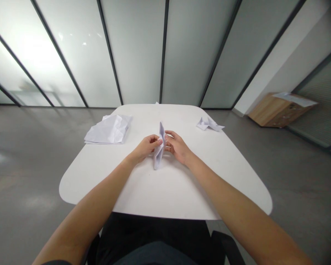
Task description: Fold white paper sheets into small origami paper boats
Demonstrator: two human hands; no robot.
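A folded piece of white paper (159, 151) stands on edge just above the middle of the white table, narrow side toward me. My left hand (146, 146) pinches it from the left, thumb on its near face. On the other side my right hand (177, 146) has its fingers bent against the paper's right side; the fingertips are partly hidden behind it, and how firmly they grip is hard to see.
On the white table (182, 198), a stack of crumpled white sheets (109, 130) lies at the far left. A folded white paper shape (209, 124) sits near the right edge. Beyond stand frosted glass panels (138, 51); a cardboard box (278, 110) is on the floor at right.
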